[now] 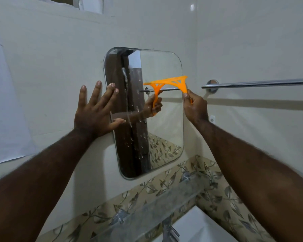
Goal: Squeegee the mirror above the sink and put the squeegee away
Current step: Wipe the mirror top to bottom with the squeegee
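A rounded frameless mirror (164,123) hangs on the white wall, with water drops and streaks down its left half. My right hand (195,107) grips the handle of an orange plastic squeegee (179,82), whose blade lies against the glass near the mirror's right edge, about a third of the way down. The squeegee and hand are doubled as a reflection in the glass. My left hand (94,110) is spread flat against the wall, fingertips and thumb overlapping the mirror's left edge.
A chrome towel bar (255,83) runs along the wall right of the mirror. Below are a leaf-patterned tile band (164,182), a glass shelf (147,210), a tap (170,231) and a white sink (199,227). A white sheet (5,110) hangs at left.
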